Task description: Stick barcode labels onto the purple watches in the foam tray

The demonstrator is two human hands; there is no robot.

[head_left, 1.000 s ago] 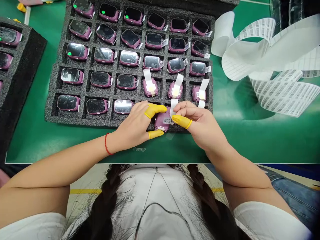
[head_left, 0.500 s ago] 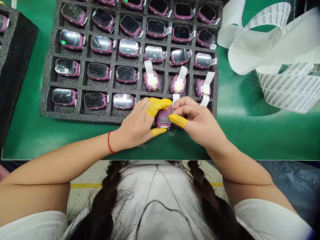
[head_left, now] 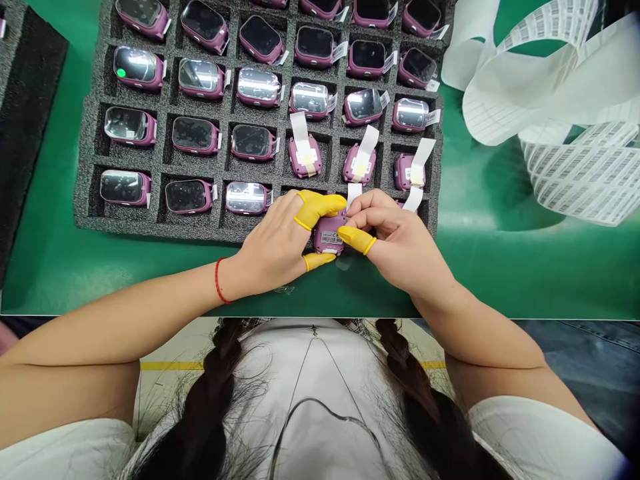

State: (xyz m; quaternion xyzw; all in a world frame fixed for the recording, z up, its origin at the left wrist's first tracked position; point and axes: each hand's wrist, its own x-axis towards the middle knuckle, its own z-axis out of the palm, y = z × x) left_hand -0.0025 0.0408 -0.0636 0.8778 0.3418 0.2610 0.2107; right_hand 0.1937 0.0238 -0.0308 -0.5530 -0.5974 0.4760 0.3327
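Observation:
A purple smartwatch body [head_left: 329, 235] lies back side up between my hands, its printed label with a barcode showing. My left hand [head_left: 283, 237] grips it from the left, with yellow finger cots on thumb and forefinger. My right hand [head_left: 387, 233] is closed at the watch's right edge, its yellow-capped thumb pressed against it; the fingertips partly hide that edge. Just above the right fingers a white paper strip [head_left: 355, 195] sticks up; what it is fixed to is hidden. Behind the hands stands a dark foam tray [head_left: 200, 227] of similar watches.
Most watches in the tray lie screen up with small tags. Several lie back up, such as one purple watch [head_left: 305, 159] with a taped white strip. Curled barcode label ribbon [head_left: 575, 173] sits at right on the green table [head_left: 500, 267]. Another foam block [head_left: 30, 87] stands at left.
The view has shifted slightly, so the tray appears a little higher and wider. Both hands keep nearly the same hold at the watch.

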